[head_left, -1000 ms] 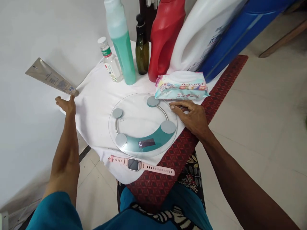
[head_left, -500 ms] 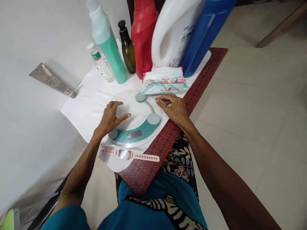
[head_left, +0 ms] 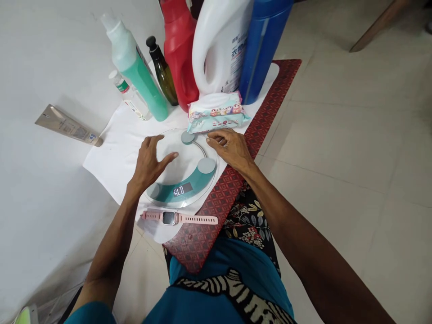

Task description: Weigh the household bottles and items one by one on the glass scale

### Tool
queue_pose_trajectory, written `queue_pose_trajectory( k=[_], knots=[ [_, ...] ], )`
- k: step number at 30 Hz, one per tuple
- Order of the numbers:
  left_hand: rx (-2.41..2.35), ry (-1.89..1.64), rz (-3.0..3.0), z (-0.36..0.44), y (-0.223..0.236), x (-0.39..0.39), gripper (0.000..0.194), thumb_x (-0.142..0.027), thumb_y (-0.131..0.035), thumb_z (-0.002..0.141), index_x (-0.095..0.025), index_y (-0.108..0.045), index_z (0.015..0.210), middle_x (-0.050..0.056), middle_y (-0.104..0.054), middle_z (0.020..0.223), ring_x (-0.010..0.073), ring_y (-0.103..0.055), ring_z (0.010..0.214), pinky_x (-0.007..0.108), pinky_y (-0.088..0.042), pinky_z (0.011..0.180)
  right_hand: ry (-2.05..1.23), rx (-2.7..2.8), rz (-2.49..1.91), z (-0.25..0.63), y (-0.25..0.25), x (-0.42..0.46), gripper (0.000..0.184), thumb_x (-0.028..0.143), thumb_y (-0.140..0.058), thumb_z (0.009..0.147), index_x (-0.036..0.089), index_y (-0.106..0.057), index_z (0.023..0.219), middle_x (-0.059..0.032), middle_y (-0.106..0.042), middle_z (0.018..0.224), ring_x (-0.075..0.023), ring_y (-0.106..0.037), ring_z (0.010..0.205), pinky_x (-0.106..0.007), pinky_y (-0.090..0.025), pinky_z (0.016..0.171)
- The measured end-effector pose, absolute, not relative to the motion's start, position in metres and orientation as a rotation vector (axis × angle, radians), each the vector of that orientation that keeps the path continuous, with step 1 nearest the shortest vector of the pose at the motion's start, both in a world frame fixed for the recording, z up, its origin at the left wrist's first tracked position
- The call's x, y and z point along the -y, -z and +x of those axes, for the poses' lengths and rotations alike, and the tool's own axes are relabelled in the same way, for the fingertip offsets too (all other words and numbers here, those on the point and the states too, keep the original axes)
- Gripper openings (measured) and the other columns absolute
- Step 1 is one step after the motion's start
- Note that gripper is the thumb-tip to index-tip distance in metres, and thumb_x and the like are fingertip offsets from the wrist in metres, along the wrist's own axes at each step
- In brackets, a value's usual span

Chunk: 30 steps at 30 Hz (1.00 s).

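Table (head_left: 199,245) with a red pattern, beneath both grips; its bare border runs close beside the right grip (head_left: 232,146), so anything pulled outward there could lose support. Cloth (head_left: 114,166), white, extending outward from the left grip (head_left: 146,164); if a hand dragged it, everything on it could shift together. Jug (head_left: 224,31), blue bottle (head_left: 263,49) and red bottle (head_left: 178,45), standing beyond the right grip; a forward knock from that hand could rock them. Scale (head_left: 191,182), round and glass-topped, lying flat on the cloth between the grips and partly beneath the left one. Left grip: thumb and fingers spread apart, nothing seen between them. Right grip: fingers curled at the rim; whether they pinch it cannot be told. Lifting from one side only could tilt the smooth glass and let it slip. Wipes packet (head_left: 218,112), just beyond the right grip; curled fingers could nudge it. Tube (head_left: 67,126), outward from the left grip; a wide sweep could topple it. Watch (head_left: 169,218), nearer the wearer than both grips; a scale drawn back could push it off. Display (head_left: 182,189), lit; hand pressure could disturb its reading.
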<state>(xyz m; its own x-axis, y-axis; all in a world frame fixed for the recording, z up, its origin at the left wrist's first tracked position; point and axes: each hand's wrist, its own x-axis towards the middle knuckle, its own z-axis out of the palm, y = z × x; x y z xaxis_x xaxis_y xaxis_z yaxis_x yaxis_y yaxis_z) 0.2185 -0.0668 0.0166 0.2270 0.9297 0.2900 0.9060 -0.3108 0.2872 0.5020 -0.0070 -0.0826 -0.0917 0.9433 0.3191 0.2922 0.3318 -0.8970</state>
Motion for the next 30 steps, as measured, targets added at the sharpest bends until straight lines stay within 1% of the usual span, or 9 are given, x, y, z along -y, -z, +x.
queue_pose_trajectory(
  k=[4, 7, 9, 11, 14, 18, 21, 24, 30],
  knots=[
    [-1.590, -0.644, 2.509, 0.280, -0.006, 0.002, 0.090, -0.079, -0.080, 0.094, -0.023, -0.056, 0.159, 0.021, -0.064, 0.152, 0.0413, -0.061, 0.145, 0.061, -0.051, 0.122, -0.844, 1.593, -1.129, 0.502, 0.082, 0.006, 0.025, 0.033, -0.076, 0.096, 0.022, -0.087, 0.116, -0.0115, -0.084, 0.122, -0.0243, -0.075, 0.093, -0.040, -0.064, 0.086],
    [-1.565, -0.670, 2.529, 0.314, 0.007, -0.047, 0.105, -0.082, -0.089, 0.083, -0.023, -0.054, 0.162, 0.024, -0.058, 0.158, 0.0468, -0.054, 0.152, 0.066, -0.048, 0.124, -0.857, 1.600, -1.121, 0.502, 0.083, 0.004, 0.025, 0.029, -0.074, 0.095, 0.022, -0.086, 0.115, -0.0114, -0.083, 0.120, -0.0246, -0.074, 0.093, -0.040, -0.064, 0.086],
    [-1.572, -0.668, 2.539, 0.327, 0.010, -0.074, 0.109, -0.080, -0.095, 0.077, -0.025, -0.055, 0.163, 0.024, -0.056, 0.159, 0.0484, -0.051, 0.154, 0.068, -0.047, 0.125, -0.872, 1.586, -1.115, 0.503, 0.083, 0.002, 0.024, 0.027, -0.074, 0.093, 0.022, -0.085, 0.113, -0.0113, -0.083, 0.122, -0.0243, -0.074, 0.092, -0.040, -0.063, 0.086],
    [-1.560, -0.608, 2.555, 0.333, 0.008, -0.092, 0.108, -0.074, -0.100, 0.075, -0.026, -0.057, 0.161, 0.022, -0.059, 0.154, 0.0477, -0.054, 0.151, 0.068, -0.048, 0.124, -0.889, 1.543, -1.106, 0.503, 0.082, 0.002, 0.019, 0.028, -0.074, 0.093, 0.022, -0.083, 0.109, -0.0107, -0.083, 0.121, -0.0238, -0.074, 0.090, -0.040, -0.062, 0.087],
    [-1.528, -0.456, 2.606, 0.334, -0.003, -0.104, 0.106, -0.060, -0.109, 0.070, -0.025, -0.060, 0.156, 0.019, -0.065, 0.145, 0.0452, -0.061, 0.142, 0.064, -0.052, 0.121, -0.905, 1.458, -1.089, 0.505, 0.080, 0.002, 0.011, 0.028, -0.069, 0.095, 0.022, -0.079, 0.097, -0.0084, -0.082, 0.109, -0.0229, -0.073, 0.091, -0.037, -0.058, 0.086],
    [-1.562, -0.297, 2.703, 0.336, -0.014, -0.103, 0.105, -0.051, -0.114, 0.062, -0.019, -0.062, 0.148, 0.020, -0.068, 0.141, 0.0454, -0.065, 0.138, 0.060, -0.052, 0.122, -0.911, 1.412, -1.066, 0.506, 0.076, 0.004, 0.014, 0.028, -0.064, 0.097, 0.023, -0.072, 0.086, -0.0026, -0.075, 0.087, -0.0195, -0.064, 0.079, -0.033, -0.050, 0.081],
    [-1.655, -0.252, 2.743, 0.344, -0.017, -0.097, 0.096, -0.054, -0.113, 0.063, -0.017, -0.066, 0.138, 0.021, -0.069, 0.137, 0.0465, -0.066, 0.136, 0.059, -0.053, 0.119, -0.907, 1.397, -1.041, 0.506, 0.074, 0.004, 0.023, 0.029, -0.061, 0.097, 0.024, -0.059, 0.075, 0.0008, -0.064, 0.075, -0.0169, -0.055, 0.072, -0.032, -0.044, 0.076],
    [-1.714, -0.314, 2.764, 0.351, -0.023, -0.087, 0.090, -0.062, -0.109, 0.067, -0.018, -0.067, 0.133, 0.020, -0.068, 0.135, 0.0471, -0.065, 0.136, 0.060, -0.052, 0.118, -0.905, 1.386, -1.037, 0.507, 0.072, 0.004, 0.030, 0.030, -0.058, 0.097, 0.025, -0.048, 0.069, 0.0024, -0.055, 0.070, -0.0157, -0.049, 0.069, -0.032, -0.040, 0.073],
    [-1.743, -0.716, 2.640, 0.319, -0.068, -0.041, 0.086, -0.075, -0.103, 0.068, -0.024, -0.068, 0.127, 0.015, -0.068, 0.128, 0.0458, -0.063, 0.135, 0.063, -0.053, 0.119, -0.926, 1.433, -1.088, 0.509, 0.067, 0.006, 0.030, 0.030, -0.059, 0.096, 0.025, -0.049, 0.068, 0.0016, -0.055, 0.070, -0.0167, -0.049, 0.070, -0.032, -0.042, 0.073]
  ],
)
